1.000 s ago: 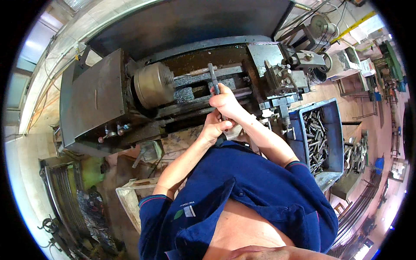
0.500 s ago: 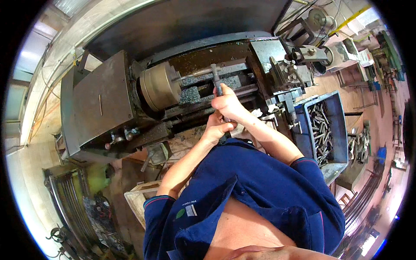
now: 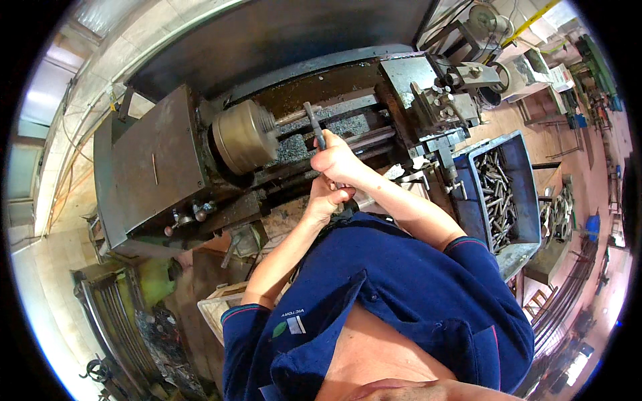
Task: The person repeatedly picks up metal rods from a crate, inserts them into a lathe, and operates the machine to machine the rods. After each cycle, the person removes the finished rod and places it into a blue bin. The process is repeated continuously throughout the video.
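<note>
Wrapping the right hand (image 3: 334, 160) about a slim metal tool (image 3: 314, 123), we are leaving its far end jutting out beyond the grip, toward the lathe bed (image 3: 374, 138). Our left hand (image 3: 324, 202) is curling just below the right, its fingers hiding whatever they are holding. Farther out, a round chuck (image 3: 242, 138) is sitting to our left, and a blue crate (image 3: 526, 175) is holding metal pieces (image 3: 496, 204) to our right.
</note>
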{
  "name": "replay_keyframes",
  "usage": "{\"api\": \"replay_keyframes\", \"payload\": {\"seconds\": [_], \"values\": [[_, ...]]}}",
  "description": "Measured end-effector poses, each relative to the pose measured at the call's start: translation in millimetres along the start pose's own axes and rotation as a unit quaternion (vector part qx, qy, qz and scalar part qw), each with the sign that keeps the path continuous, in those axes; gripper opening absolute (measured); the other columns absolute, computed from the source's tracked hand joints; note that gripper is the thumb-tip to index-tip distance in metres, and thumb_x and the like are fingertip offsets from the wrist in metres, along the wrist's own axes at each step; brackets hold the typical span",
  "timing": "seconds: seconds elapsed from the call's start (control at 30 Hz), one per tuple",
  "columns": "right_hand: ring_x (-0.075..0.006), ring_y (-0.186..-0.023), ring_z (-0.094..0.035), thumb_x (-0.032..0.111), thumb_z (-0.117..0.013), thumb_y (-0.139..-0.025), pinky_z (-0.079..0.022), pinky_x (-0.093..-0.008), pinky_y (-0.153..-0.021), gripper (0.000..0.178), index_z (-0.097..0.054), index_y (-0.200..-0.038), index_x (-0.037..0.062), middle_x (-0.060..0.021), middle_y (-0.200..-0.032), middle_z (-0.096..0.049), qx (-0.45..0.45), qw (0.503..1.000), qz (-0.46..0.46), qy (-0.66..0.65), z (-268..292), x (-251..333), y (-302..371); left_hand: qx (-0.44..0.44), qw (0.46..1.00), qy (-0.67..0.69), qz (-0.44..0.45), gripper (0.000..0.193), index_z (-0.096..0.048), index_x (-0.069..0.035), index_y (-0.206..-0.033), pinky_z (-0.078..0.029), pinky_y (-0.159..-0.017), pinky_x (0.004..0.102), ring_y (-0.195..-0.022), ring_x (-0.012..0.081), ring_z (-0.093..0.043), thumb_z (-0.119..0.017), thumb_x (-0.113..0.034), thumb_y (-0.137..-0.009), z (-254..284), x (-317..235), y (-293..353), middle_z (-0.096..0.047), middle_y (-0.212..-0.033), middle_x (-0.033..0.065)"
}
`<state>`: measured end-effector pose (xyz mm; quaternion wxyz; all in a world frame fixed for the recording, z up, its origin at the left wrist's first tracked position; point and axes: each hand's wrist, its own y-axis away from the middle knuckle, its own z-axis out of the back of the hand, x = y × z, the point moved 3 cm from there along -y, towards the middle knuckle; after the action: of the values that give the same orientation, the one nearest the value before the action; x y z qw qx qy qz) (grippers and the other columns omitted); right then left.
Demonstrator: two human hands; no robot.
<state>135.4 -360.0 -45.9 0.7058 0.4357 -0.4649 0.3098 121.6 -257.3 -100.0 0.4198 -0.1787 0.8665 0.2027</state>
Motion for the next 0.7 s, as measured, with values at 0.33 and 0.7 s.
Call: {"api": "replay_keyframes", "payload": {"seconds": [0.33,0.7], "values": [[-0.0197,-0.069,-0.049,0.01,-0.057,-0.059,-0.042,-0.0312,-0.062,0.027,-0.048,-0.082,-0.0007,-0.0105,-0.071,-0.051,-0.019,1.0,0.016,-0.013,7.3,-1.8,2.6,-0.026,0.999,-0.007,-0.039,0.048,-0.052,0.002,-0.1,-0.045,-0.062,0.0228,-0.076,0.0113,-0.056,-0.075,-0.017,-0.061,-11.1,-1.4,-1.2,-0.058,-0.085,0.0029],[-0.0182,-0.069,-0.05,0.01,-0.058,-0.057,-0.043,-0.0304,-0.062,0.028,-0.048,-0.082,0.0004,-0.0114,-0.071,-0.052,-0.034,0.999,0.004,0.006,13.4,-1.7,3.3,-0.037,0.998,-0.01,-0.048,0.044,-0.053,0.001,-0.098,-0.045,-0.066,0.0244,-0.077,0.0121,-0.057,-0.071,-0.015,-0.061,-17.5,-2.0,-2.4,-0.059,-0.084,0.0039]]}}
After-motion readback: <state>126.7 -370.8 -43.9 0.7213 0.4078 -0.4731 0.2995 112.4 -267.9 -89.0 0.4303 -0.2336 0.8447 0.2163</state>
